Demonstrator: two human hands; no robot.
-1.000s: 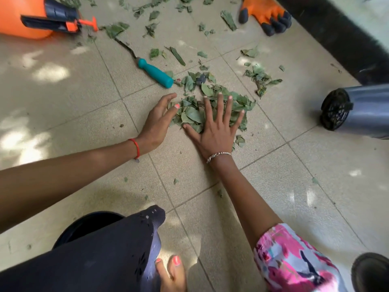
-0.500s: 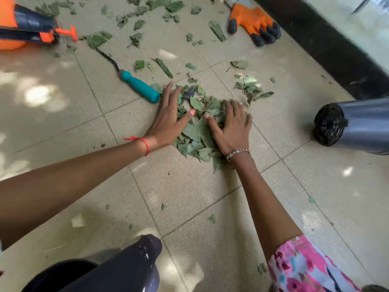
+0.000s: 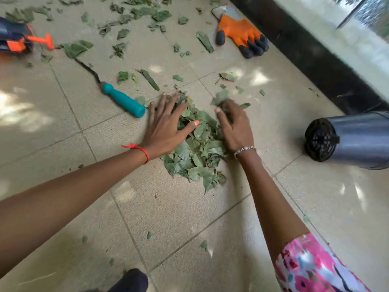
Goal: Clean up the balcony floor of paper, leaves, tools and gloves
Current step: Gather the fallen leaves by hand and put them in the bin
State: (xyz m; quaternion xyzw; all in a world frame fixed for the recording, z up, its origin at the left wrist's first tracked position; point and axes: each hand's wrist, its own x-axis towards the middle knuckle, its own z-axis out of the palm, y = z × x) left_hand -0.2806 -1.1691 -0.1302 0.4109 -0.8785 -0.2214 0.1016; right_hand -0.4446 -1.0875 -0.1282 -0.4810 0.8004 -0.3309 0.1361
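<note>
Beige tiles cover the balcony floor, which is edged at the upper right by a black skirting. A pile of green leaves lies near the middle, between the two hands. The left hand lies flat on the pile's left side, fingers straight and spread, thumb on the leaves. The right hand is on the pile's right side with its fingers bent down into the leaves; motion blur hides whether they actually grip any. A teal-handled tool lies just beside the left fingertips. An orange glove with black fingertips lies near the skirting. Loose leaves are scattered across the far tiles. A dark pot lies on its side to the right.
</note>
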